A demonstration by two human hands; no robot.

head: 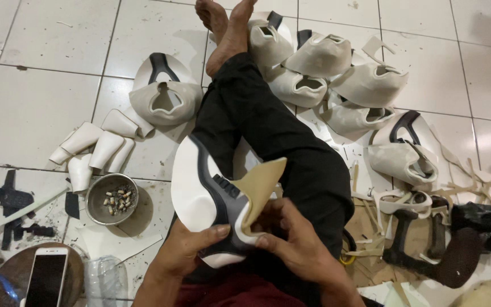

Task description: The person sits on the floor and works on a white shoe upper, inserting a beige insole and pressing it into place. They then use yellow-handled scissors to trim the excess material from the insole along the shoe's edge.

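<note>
sitting on a white tiled floor (pixel 41 108) with black-trousered legs (pixel 279 136) stretched out and bare feet crossed at the top of the view, a person works a white shoe upper (pixel 206 193) with a grey and black side panel, held over the lap. the left hand (pixel 186 250) cups the upper from below, its thumb pressed across the white edge near the heel end. the right hand (pixel 291 241) is closed around the heel part, fingers curled in and pinching the tan lining flap (pixel 259 185) that stands up from the opening. both hands touch the same piece, close together.

beyond the legs lies a heap of finished white uppers (pixel 325 74), with another single one (pixel 166 96) to the left. a few small white cut pieces (pixel 95 148) lie beside a round metal bowl (pixel 111 199) holding small bits. a phone (pixel 45 277) with a dark screen rests on a round brown surface at the lower left. trimmed strips and scraps (pixel 393 216) litter the floor to the right, next to dark tools.
</note>
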